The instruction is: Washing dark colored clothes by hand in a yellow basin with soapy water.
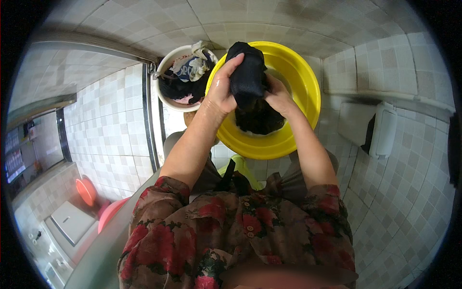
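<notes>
Keep the bunched black fabric cloth [248,74] over the round yellow plastic basin [312,91] to catch drips, fingers of the left hand [221,89] clamped on it, those of the right hand [281,100] too hidden to judge.

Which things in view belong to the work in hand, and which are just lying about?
Part of the work:
black cloth, held between left hand and right hand
yellow basin beneath it
dark fabric in that basin
white tub of clothes alongside, probably

Just lying about:
orange-red basin, far left
coral basin near it, partly hidden
white container at right
</notes>
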Demonstrator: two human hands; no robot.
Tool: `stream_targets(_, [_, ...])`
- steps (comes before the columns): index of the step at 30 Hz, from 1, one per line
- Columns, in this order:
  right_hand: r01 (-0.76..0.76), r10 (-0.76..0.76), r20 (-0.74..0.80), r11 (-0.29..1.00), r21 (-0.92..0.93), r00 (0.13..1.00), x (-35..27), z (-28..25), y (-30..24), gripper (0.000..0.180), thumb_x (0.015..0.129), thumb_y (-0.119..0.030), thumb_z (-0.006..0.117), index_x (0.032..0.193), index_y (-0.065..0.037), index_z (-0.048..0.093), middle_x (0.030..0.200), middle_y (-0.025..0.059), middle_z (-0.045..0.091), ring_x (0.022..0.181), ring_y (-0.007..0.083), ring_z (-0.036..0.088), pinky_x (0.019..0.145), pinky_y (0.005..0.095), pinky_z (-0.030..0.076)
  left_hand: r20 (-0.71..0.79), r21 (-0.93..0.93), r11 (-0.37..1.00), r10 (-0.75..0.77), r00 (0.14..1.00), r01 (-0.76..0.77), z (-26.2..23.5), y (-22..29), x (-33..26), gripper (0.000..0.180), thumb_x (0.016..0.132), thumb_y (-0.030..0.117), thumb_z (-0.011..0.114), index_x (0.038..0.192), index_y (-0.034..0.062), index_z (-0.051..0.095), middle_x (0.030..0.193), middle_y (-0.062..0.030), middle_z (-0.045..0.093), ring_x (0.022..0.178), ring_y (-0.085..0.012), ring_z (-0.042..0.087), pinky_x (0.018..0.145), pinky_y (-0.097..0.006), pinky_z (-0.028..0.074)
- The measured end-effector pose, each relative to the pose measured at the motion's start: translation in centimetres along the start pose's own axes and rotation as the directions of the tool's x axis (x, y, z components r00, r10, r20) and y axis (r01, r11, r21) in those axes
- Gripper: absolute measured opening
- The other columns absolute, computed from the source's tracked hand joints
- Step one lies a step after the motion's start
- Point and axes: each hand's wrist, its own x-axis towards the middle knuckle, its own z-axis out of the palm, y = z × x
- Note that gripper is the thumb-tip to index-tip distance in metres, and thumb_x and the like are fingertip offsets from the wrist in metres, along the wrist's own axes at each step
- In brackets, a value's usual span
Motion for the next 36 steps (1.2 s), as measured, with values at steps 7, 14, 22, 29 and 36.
stream_targets(7, [-0.215, 0.24, -0.296, 0.97, 0.113, 0.925, -0.8, -6.0, 1.5, 0.042, 0.074, -0.01, 0.06, 0.114, 0.002, 0.055, 0.104, 0.0114, 0.062, 0.098, 0.0215, 0.058, 0.088, 0.0306, 0.043, -0.44, 0.43, 0.902, 0.163, 0.883, 0.048, -6.0, -0.6, 4.0, 0.045, 0.081, 0.025, 0.068, 0.114, -0.0018, 0.054, 0.103, -0.0132, 0.063, 0.087, -0.0239, 0.064, 0.079, -0.035, 0.053])
stream_targets(14, [-0.411, 0.044, -0.53, 0.687, -0.599, 0.847, 5.4, -1.5, 7.5, 0.065, 0.075, -0.02, 0.061, 0.135, -0.014, 0.037, 0.115, 0.0218, 0.054, 0.107, 0.0388, 0.052, 0.091, 0.0482, 0.041, -0.179, 0.973, 0.231, 0.712, 0.679, 0.013, -14.3, -6.6, 10.4, 0.069, 0.08, 0.022, 0.063, 0.137, 0.0027, 0.03, 0.112, -0.0268, 0.057, 0.106, -0.0373, 0.056, 0.093, -0.04, 0.043])
stream_targets(22, [-0.452, 0.315, -0.344, 0.398, -0.798, 0.884, 7.0, 2.8, 17.3, 0.058, 0.083, -0.012, 0.056, 0.136, -0.024, 0.037, 0.12, 0.0176, 0.047, 0.113, 0.037, 0.046, 0.092, 0.0512, 0.038, -0.438, 0.88, 0.312, 0.237, 0.867, 0.359, -19.0, -8.1, 13.0, 0.078, 0.082, 0.021, 0.061, 0.145, 0.0042, 0.018, 0.138, -0.0217, 0.04, 0.127, -0.0288, 0.04, 0.104, -0.032, 0.033])
stream_targets(29, [-0.39, 0.245, -0.328, 0.273, -0.88, 0.912, 9.3, 0.1, 19.7, 0.034, 0.073, -0.012, 0.066, 0.104, 0.003, 0.062, 0.102, 0.0199, 0.063, 0.095, 0.0323, 0.06, 0.086, 0.0406, 0.046, -0.548, 0.696, 0.665, 0.246, 0.799, 0.272, -19.2, -7.0, 14.1, 0.073, 0.088, 0.033, 0.055, 0.144, 0.004, 0.018, 0.144, -0.0183, 0.031, 0.133, -0.0273, 0.03, 0.108, -0.036, 0.025])
stream_targets(36, [-0.329, 0.394, -0.239, 0.905, 0.269, 0.887, 7.0, 0.7, 5.9, 0.025, 0.081, -0.017, 0.063, 0.094, 0.004, 0.065, 0.083, 0.0065, 0.065, 0.072, 0.0135, 0.058, 0.068, 0.0277, 0.046, -0.419, 0.113, 0.994, 0.046, 0.907, 0.002, -15.8, -5.9, 12.2, 0.061, 0.092, 0.052, 0.039, 0.135, 0.009, 0.04, 0.135, -0.0115, 0.045, 0.123, -0.028, 0.042, 0.104, -0.043, 0.031])
